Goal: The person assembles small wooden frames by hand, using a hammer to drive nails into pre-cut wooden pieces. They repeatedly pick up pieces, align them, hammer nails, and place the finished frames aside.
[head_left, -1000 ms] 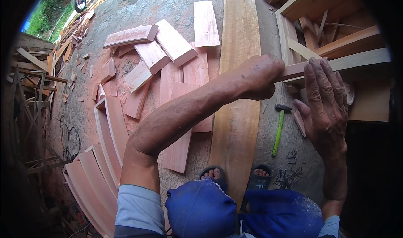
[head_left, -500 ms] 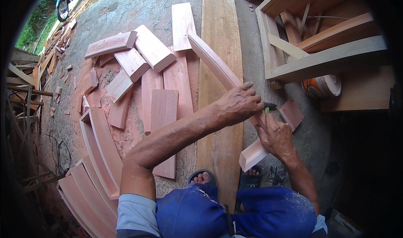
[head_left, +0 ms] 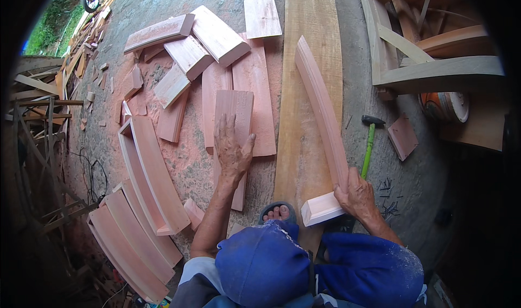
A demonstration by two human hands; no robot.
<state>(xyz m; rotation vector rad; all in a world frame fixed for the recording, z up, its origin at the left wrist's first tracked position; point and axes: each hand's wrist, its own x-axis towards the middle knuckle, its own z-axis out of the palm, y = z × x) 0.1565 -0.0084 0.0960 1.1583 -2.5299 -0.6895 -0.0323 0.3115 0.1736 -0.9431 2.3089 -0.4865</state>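
Your hands are working apart — the left one flat over a board, the right one gripping a moulded strip.
Your left hand point(head_left: 233, 150) is lying with fingers spread over a pinkish board point(head_left: 236, 103), though whether it is pressing down you cannot tell from here; your right hand point(head_left: 358, 197) is clamping the near end of the long, curved wooden strip point(head_left: 321, 107), which is slanting away from you above the wide plank point(head_left: 309, 15), while a short, pale block point(head_left: 322, 209) is sitting at the strip's near end, its inner end hidden by your hand. Just right of the strip, a green-handled hammer point(head_left: 369, 150) is lying on the concrete — dark nails point(head_left: 388, 194) are scattering nearer you, and a squarish wood piece point(head_left: 402, 137) is resting beyond the hammer.
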